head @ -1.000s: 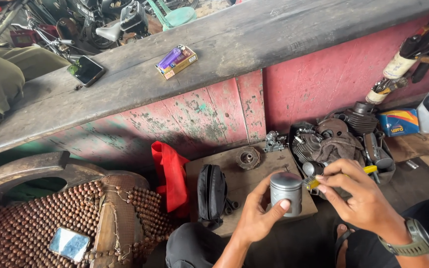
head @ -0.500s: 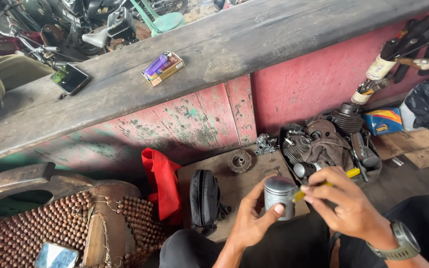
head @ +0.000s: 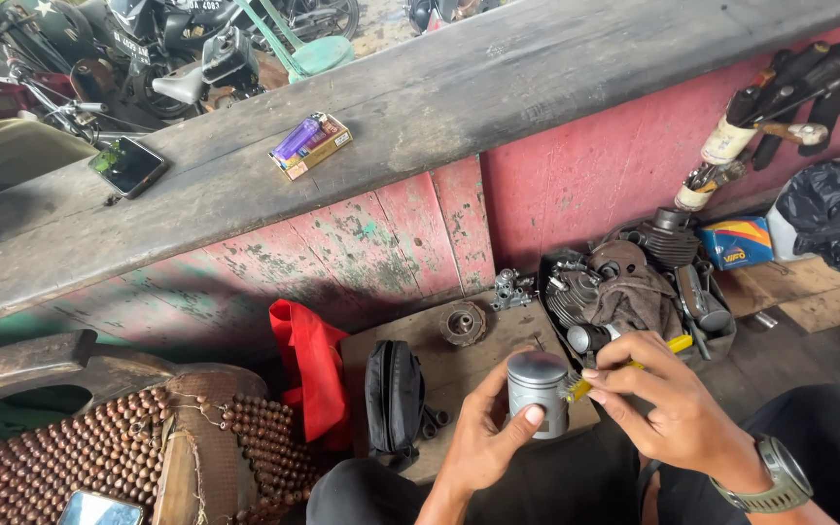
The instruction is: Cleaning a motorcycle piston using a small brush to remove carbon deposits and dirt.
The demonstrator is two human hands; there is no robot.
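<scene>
My left hand (head: 483, 442) grips a grey metal piston (head: 537, 389) upright, thumb across its front. My right hand (head: 668, 399), with a green watch on the wrist, holds a small yellow-handled brush (head: 634, 362) whose bristles touch the piston's right side. Both hands are low in the view, over my knees.
A wooden board (head: 439, 360) on the floor carries a black pouch (head: 393, 397), a round metal part (head: 463, 323) and a small casting (head: 509, 289). Engine parts and a rag fill a tray (head: 634, 287). A red cloth (head: 311, 374), a beaded seat (head: 99, 457) and a wooden ledge (head: 439, 107) with a lighter pack and phone are nearby.
The view has shifted slightly, so everything sits lower and further left. My hands have stayed together on the piston, with the brush still held against its side.
</scene>
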